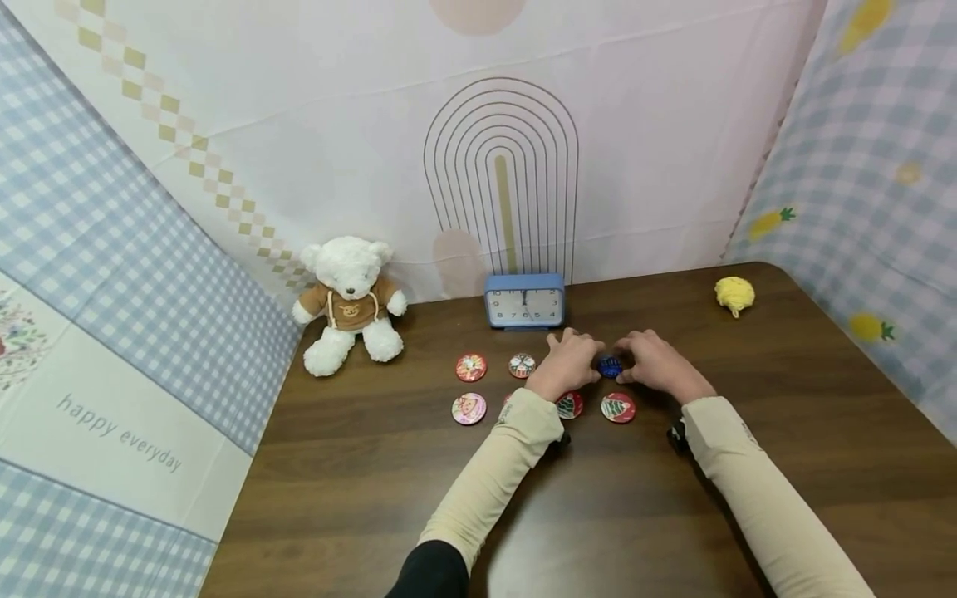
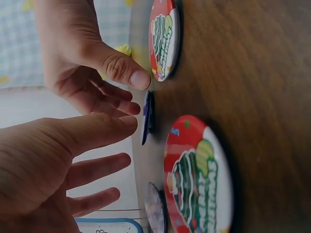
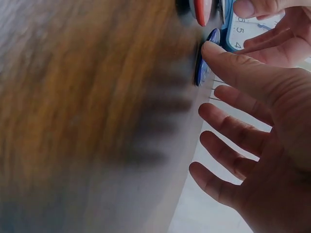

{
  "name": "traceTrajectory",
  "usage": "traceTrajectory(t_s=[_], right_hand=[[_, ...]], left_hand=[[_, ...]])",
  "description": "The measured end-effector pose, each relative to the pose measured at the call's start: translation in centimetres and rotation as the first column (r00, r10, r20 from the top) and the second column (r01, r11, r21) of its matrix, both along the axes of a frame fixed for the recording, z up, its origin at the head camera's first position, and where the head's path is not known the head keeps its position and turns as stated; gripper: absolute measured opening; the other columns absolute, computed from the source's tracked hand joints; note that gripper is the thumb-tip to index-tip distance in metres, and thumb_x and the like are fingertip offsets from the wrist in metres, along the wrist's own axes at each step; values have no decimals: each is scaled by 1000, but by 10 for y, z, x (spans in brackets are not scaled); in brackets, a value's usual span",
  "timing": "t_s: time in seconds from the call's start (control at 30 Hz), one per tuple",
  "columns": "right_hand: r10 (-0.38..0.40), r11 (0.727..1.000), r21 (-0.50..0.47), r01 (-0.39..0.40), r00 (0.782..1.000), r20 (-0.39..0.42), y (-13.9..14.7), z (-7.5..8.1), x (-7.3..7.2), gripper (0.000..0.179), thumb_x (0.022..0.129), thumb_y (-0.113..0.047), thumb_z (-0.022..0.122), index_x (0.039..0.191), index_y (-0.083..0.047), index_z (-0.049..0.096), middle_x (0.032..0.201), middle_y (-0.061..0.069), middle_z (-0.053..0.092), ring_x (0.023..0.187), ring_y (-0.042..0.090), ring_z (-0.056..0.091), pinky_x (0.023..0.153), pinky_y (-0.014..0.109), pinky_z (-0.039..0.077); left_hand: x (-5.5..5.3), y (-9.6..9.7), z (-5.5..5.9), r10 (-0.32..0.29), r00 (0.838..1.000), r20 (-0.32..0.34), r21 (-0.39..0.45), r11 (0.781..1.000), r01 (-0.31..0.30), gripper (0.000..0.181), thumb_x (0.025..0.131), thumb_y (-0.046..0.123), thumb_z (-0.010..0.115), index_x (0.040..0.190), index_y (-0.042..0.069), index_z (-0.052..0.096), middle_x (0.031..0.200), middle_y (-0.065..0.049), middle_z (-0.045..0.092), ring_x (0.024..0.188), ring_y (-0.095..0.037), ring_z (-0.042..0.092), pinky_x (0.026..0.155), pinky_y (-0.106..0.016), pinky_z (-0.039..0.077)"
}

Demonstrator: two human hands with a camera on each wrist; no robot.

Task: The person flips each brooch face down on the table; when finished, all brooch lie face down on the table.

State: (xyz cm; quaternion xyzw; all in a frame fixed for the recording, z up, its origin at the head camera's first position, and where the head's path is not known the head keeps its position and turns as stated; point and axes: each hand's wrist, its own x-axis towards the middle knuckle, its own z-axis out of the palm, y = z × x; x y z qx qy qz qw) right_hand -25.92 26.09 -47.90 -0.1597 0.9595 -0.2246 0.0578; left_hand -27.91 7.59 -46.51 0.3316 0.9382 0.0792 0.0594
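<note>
A blue round badge lies on the table between my two hands. My left hand is at its left side, fingers spread and thumb tip close to the rim. From the right, my right hand reaches in; in the right wrist view its thumb overlaps the badge's edge, while the other fingers are apart and loosely bent. Whether either hand presses the badge is unclear. Two red badges with green trees, one below the blue badge and one by the left wrist, lie nearer me.
Further left lie an orange-red badge, a black-and-white patterned badge and a pink badge; another is mostly hidden by the left sleeve. Behind them stand a blue clock and a white teddy bear. A yellow fluffy item sits back right.
</note>
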Motion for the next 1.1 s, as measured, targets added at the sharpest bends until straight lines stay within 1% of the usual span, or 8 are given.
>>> traceTrajectory(t_s=[0.17,0.33,0.43,0.6,0.77,0.83,1.0,1.1], right_hand=[[9,1000,27,-9,1000,-2,-1,0,1,44,83,-12,83,118,9,66,110,24,63,104,41,53,90,57,45],[19,999,29,-19,1000,-2,-3,1,0,43,83,-13,83,116,10,67,105,22,63,100,40,53,88,55,45],[21,999,26,-22,1000,16,-4,-1,-1,44,84,-14,82,118,9,67,106,22,61,102,41,53,89,55,44],[20,999,28,-21,999,40,-5,0,-3,44,86,-14,81,120,9,66,109,21,60,104,40,53,90,55,45],[41,998,56,-43,999,33,-7,2,-3,40,88,-14,79,119,9,66,107,19,60,101,36,54,88,54,46],[54,997,59,-56,998,32,-8,2,-3,38,89,-14,78,116,9,66,104,18,61,98,34,56,85,53,48],[61,998,1,-61,996,63,-7,2,-4,31,92,-11,74,114,8,65,102,16,66,88,26,61,79,46,52],[54,998,-34,-52,996,69,-7,3,-3,30,93,-10,71,116,9,65,105,17,68,89,26,63,81,46,53]], left_hand=[[-1,5,-4,-2,1000,16,11,1000,2,48,92,29,77,137,20,65,131,1,66,121,-27,51,105,-60,32],[-1,9,-7,-13,1000,26,1,1000,13,45,91,27,78,134,19,67,128,0,68,120,-30,53,106,-65,31],[-2,11,-8,-17,999,31,-7,1000,18,41,91,26,78,130,19,69,125,-1,69,120,-31,54,106,-66,31],[-4,12,-10,-14,1000,12,-17,1000,14,35,91,24,78,125,18,71,121,-3,69,118,-31,55,104,-64,33],[-4,12,-9,-17,1000,-15,-5,1000,17,32,92,20,76,123,20,73,118,-2,70,116,-30,56,104,-64,33],[-3,11,-8,-19,1000,-20,-5,1000,19,30,92,19,76,122,20,73,117,-2,71,116,-30,56,104,-64,33],[-2,10,-6,-30,999,-25,-5,1000,30,23,93,18,74,116,18,74,113,-2,71,114,-28,56,100,-60,35],[-3,8,-6,-42,998,-41,2,999,42,21,94,18,73,115,18,74,112,-2,70,112,-27,57,98,-58,36]])
